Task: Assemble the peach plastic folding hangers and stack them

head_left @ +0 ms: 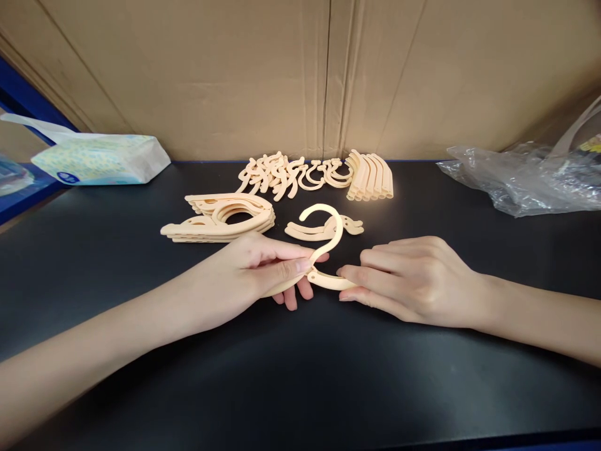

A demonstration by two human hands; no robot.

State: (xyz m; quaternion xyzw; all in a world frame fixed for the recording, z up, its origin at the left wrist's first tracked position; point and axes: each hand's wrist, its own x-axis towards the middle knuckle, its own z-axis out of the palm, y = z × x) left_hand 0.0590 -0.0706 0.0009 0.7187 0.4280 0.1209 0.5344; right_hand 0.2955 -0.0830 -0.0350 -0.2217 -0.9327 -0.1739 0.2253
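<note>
- Risk, by judgement: joint at the foot of the hook (339,228) could slip apart or sit crooked, should the hands push unevenly; whether it is fully seated cannot be told.
- Risk, by judgement: thin side piece (328,280) could bend or crack if forced sideways.
- Left hand (248,266): reaching in from the left, thumb above at the hook's foot, fingers beneath; grip closed on the hanger (313,274).
- Right hand (417,282): knuckles up, fingers pointing inward; grip pinching the side piece's outer part.
- Hanger: between both hands, above the surface (300,376), hook upward.
- Behind: loose pieces (307,235); stack (220,229) to their left.
</note>
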